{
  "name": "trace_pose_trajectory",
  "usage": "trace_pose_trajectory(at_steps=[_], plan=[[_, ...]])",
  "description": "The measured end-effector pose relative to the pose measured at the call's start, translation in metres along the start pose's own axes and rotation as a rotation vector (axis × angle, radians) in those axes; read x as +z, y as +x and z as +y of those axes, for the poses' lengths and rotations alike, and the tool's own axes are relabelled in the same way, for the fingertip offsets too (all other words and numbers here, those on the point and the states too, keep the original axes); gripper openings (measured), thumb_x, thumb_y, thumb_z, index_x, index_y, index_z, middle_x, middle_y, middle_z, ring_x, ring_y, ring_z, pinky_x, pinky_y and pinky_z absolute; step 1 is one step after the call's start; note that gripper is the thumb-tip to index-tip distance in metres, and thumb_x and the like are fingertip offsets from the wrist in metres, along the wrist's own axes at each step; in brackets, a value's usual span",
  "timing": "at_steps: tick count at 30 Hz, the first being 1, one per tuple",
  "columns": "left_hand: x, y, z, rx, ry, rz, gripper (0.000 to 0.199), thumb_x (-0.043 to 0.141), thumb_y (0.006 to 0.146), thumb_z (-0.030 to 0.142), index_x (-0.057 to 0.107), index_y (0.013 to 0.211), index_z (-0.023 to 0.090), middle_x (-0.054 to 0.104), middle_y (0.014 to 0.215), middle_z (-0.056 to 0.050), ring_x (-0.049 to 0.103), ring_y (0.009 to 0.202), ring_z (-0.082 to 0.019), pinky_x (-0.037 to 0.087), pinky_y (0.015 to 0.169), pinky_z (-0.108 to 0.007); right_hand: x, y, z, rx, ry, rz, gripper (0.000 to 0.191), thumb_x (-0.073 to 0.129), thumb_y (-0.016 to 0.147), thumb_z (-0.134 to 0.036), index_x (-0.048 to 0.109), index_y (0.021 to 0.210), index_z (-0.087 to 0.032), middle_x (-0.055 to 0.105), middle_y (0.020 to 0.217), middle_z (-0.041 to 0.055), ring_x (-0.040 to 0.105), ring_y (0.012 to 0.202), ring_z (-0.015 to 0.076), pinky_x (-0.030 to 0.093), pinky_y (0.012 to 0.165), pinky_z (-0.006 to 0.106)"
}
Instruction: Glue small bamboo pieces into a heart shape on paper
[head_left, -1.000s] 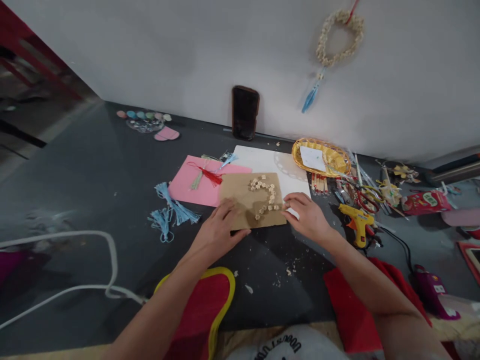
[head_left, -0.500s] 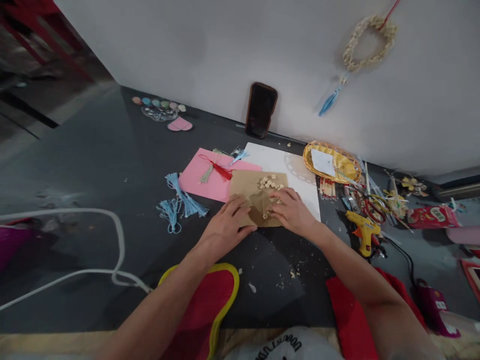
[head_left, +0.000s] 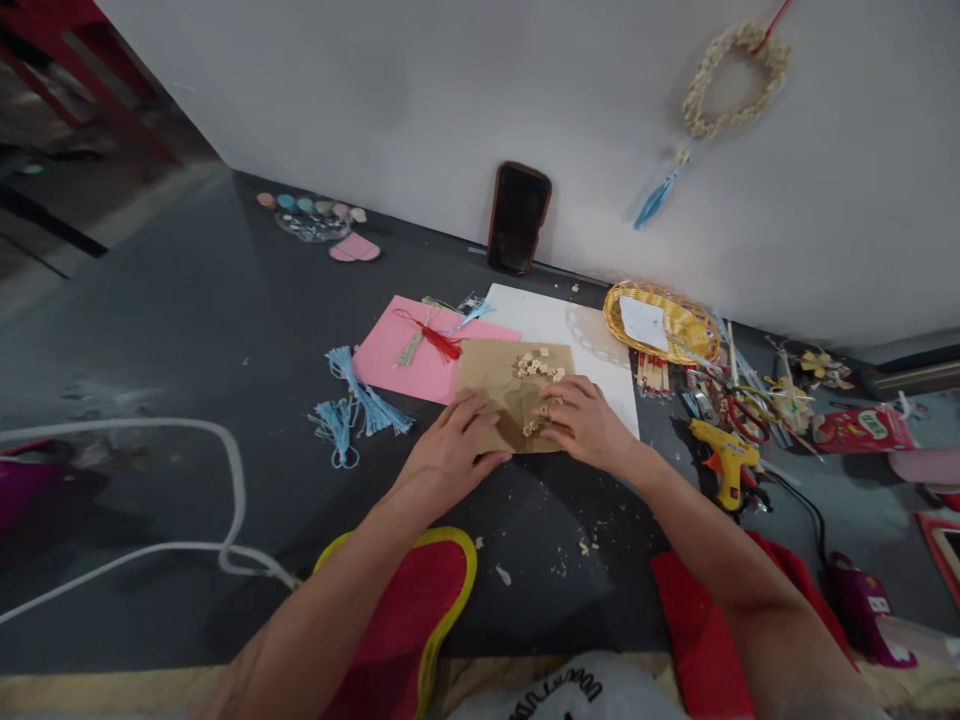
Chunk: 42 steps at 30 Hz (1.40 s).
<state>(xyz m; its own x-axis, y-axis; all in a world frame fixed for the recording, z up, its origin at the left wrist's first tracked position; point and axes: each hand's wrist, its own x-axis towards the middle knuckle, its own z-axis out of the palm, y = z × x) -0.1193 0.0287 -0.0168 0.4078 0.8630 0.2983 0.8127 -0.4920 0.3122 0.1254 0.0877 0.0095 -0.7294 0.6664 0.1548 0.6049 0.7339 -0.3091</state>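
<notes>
A brown sheet (head_left: pixel 487 370) lies over a pink sheet (head_left: pixel 382 350) and a white sheet (head_left: pixel 517 303). Small pale beads (head_left: pixel 536 366) form a curved line on the brown sheet. My left hand (head_left: pixel 456 440) rests on the sheet's left edge with its fingers apart, holding nothing. Over the lower right of the sheet, my right hand (head_left: pixel 585 425) has its fingers curled at the beads; what lies between the fingertips is too small to make out. A red tassel (head_left: pixel 442 343) lies on the pink sheet.
Blue tassels (head_left: pixel 375 405) lie at the left. A phone (head_left: pixel 517 218) leans on the wall. On the right are a wicker basket (head_left: pixel 697 335), a yellow glue gun (head_left: pixel 726 460) and red cloth (head_left: pixel 701 620). A beaded ring (head_left: pixel 697 100) hangs above.
The whole view has shifted slightly. Both hands stay in nearly the same place on the brown sheet.
</notes>
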Motion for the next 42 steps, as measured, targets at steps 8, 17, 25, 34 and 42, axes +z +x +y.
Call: trace_pose_trajectory(at_steps=[8, 17, 25, 34, 42], plan=[[-0.003, 0.002, 0.001, 0.005, 0.015, -0.016, 0.042, 0.062, 0.085, 0.042, 0.062, 0.117, 0.014, 0.062, 0.122, -0.013, 0.048, 0.127, -0.03, 0.041, 0.109, -0.046, -0.007, 0.004, 0.002, 0.033, -0.067, -0.013, 0.013, 0.061, 0.089, -0.025, 0.07, 0.097, -0.022, 0.061, 0.122, 0.0077, 0.042, 0.118, 0.0286, 0.04, 0.098, 0.048], [-0.001, 0.0, 0.0, 0.007, 0.008, -0.026, 0.044, 0.062, 0.085, 0.042, 0.062, 0.118, 0.013, 0.061, 0.125, -0.014, 0.047, 0.128, -0.03, 0.04, 0.11, -0.046, -0.001, 0.004, -0.002, 0.029, -0.055, -0.015, 0.013, 0.061, 0.089, -0.028, 0.07, 0.097, -0.024, 0.061, 0.123, 0.0069, 0.041, 0.12, 0.0283, 0.039, 0.098, 0.047], [0.0, 0.0, -0.001, 0.004, -0.044, -0.014, 0.043, 0.059, 0.087, 0.043, 0.061, 0.12, 0.015, 0.061, 0.126, -0.014, 0.047, 0.128, -0.029, 0.04, 0.11, -0.048, -0.015, -0.004, 0.007, 0.045, -0.058, -0.01, 0.018, 0.062, 0.089, -0.028, 0.068, 0.105, -0.024, 0.061, 0.123, 0.0073, 0.043, 0.12, 0.0273, 0.038, 0.099, 0.047], [-0.004, 0.002, 0.002, -0.005, -0.01, -0.035, 0.044, 0.065, 0.084, 0.038, 0.06, 0.12, 0.014, 0.061, 0.126, -0.014, 0.049, 0.127, -0.031, 0.041, 0.11, -0.047, -0.014, 0.0, 0.005, 0.012, -0.107, -0.024, 0.01, 0.058, 0.091, -0.024, 0.068, 0.09, -0.022, 0.061, 0.124, 0.0069, 0.041, 0.12, 0.0289, 0.039, 0.097, 0.048], [-0.003, 0.002, 0.0, 0.018, 0.008, -0.023, 0.039, 0.061, 0.086, 0.041, 0.06, 0.117, 0.016, 0.062, 0.124, -0.012, 0.05, 0.125, -0.028, 0.042, 0.109, -0.046, -0.009, 0.005, 0.005, 0.017, -0.083, -0.01, 0.009, 0.061, 0.09, -0.026, 0.069, 0.092, -0.023, 0.061, 0.122, 0.0065, 0.042, 0.12, 0.0285, 0.04, 0.097, 0.048]])
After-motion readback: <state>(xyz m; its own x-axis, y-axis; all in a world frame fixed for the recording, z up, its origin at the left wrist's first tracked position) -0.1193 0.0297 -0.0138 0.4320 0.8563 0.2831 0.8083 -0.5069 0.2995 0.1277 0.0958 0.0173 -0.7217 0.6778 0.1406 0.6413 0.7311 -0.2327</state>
